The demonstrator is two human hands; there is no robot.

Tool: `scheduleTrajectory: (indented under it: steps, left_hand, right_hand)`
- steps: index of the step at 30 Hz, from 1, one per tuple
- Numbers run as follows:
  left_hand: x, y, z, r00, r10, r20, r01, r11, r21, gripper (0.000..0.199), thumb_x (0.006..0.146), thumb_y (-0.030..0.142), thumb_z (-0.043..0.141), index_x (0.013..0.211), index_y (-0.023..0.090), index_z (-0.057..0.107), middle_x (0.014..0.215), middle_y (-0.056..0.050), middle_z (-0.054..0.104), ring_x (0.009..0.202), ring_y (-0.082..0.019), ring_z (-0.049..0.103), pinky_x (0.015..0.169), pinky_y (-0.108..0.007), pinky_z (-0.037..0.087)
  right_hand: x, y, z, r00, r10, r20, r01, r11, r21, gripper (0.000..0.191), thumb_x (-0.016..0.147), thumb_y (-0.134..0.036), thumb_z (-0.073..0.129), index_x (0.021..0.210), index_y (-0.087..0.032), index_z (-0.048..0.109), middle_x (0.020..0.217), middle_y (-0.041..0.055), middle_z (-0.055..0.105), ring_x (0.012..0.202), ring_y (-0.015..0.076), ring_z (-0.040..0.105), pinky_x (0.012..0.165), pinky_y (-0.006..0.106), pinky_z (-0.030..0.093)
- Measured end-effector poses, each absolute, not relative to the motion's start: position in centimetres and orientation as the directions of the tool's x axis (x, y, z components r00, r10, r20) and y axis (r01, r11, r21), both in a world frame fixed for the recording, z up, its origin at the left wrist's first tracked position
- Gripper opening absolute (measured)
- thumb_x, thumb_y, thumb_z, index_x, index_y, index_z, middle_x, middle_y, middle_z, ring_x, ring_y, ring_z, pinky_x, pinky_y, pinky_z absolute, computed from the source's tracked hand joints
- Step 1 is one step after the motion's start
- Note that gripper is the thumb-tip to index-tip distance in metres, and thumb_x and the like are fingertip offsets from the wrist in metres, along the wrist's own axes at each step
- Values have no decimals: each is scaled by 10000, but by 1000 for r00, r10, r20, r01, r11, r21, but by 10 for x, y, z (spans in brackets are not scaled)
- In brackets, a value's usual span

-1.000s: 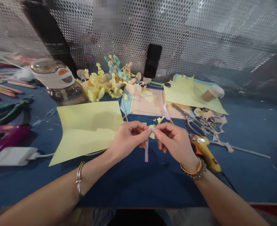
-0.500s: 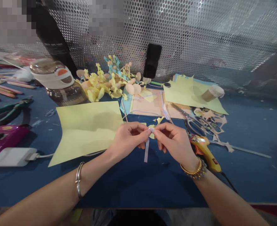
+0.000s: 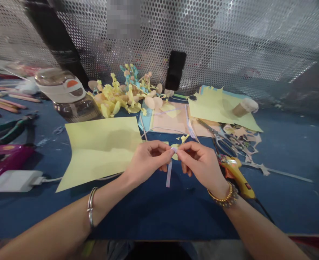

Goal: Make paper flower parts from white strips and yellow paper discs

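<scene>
Between my fingertips is a narrow pale lilac paper strip (image 3: 169, 175), its loose tail hanging down over the table. My left hand (image 3: 152, 157) pinches the strip's upper end with thumb and forefinger. From the other side, my right hand (image 3: 196, 157) pinches the same end, and the two thumbs nearly meet. Just behind the fingertips lie small yellow paper pieces (image 3: 184, 138), partly hidden by the hands. A large yellow paper sheet (image 3: 102, 148) lies beside my left hand, and a yellow glue gun (image 3: 236, 173) rests by my right wrist.
Scissors (image 3: 224, 142) and paper offcuts (image 3: 253, 141) lie to the right. A phone (image 3: 176, 70) leans against the perforated metal panel (image 3: 210, 32). Paper flowers (image 3: 116, 95) and a bottle (image 3: 73, 101) stand at back left. Green-handled pliers (image 3: 10, 128) and a white charger (image 3: 14, 180) are far left.
Both hands keep the same pinch on the strip, with hardly any movement. The view has shifted very slightly.
</scene>
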State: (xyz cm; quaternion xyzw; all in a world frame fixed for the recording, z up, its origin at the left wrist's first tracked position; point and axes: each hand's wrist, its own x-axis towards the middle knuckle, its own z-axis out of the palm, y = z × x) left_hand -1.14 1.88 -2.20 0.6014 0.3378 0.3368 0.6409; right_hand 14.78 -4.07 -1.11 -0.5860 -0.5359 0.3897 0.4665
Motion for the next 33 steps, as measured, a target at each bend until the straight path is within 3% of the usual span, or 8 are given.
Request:
scheduleTrajectory:
  steps: [6, 24, 33]
  left_hand:
    - [-11, 18, -22, 527, 849, -25, -7, 34, 999, 164, 789, 305, 687, 832, 147, 682, 556, 47, 574, 420, -49, 539, 400, -141, 417]
    - [-12, 18, -21, 527, 850, 1, 22, -15, 1000, 168, 807, 308, 658, 757, 148, 653, 569, 52, 548, 411, -31, 503, 395, -133, 391]
    - [-10, 18, -19, 548, 835, -58, 5, 66, 998, 174, 774, 307, 696, 738, 142, 653, 550, 43, 589, 451, -59, 567, 444, -149, 473]
  right_hand:
    - [148, -40, -10, 112, 993, 44, 280, 11, -960, 137, 845, -265, 600, 740, -178, 614, 481, -62, 534, 383, 53, 482, 365, 153, 397]
    - [147, -40, -11, 88, 994, 60, 258, 36, -965, 113, 845, -244, 605, 753, -179, 608, 519, -67, 536, 400, 47, 493, 385, 149, 410]
    - [151, -40, -11, 122, 992, 39, 263, 6, -965, 139, 855, -281, 599, 757, -184, 611, 475, -63, 538, 382, 62, 493, 365, 159, 403]
